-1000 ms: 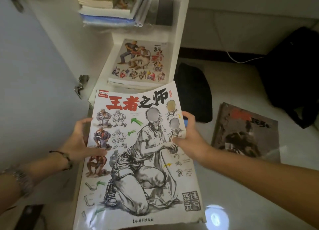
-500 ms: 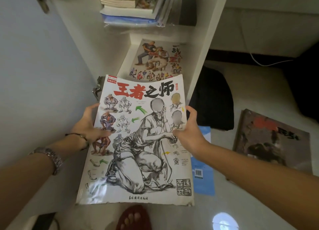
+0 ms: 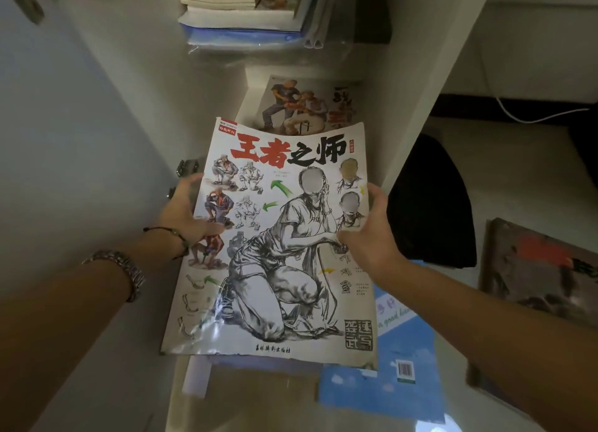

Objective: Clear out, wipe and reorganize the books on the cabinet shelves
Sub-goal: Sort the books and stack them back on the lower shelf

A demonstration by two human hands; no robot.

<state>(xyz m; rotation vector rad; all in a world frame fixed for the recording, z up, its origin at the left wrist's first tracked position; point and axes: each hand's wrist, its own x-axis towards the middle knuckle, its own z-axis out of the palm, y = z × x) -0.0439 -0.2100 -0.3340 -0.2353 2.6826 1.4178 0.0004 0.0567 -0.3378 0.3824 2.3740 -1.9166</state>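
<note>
held: large thin white-covered sketch book with red title (image 3: 278, 237) | left hand (image 3: 184, 214), right hand (image 3: 365, 234) pinch its side edges | long axis points ahead at lower shelf (image 3: 250, 85), colour figure book (image 3: 304, 107) lying there | hands equally near

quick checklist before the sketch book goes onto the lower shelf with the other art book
1. Grip: left hand and right hand each hold a side edge of the sketch book: ok.
2. Book flat: its top edge bows: not ok.
3. Landing spot: art book lies flat on the lower shelf: ok.
4. Headroom under the upper stack: cannot tell.
5. Shelf wiped: cannot tell.
6. Floor: blue book and dark book lie there, not yet shelved: not ok.
</note>
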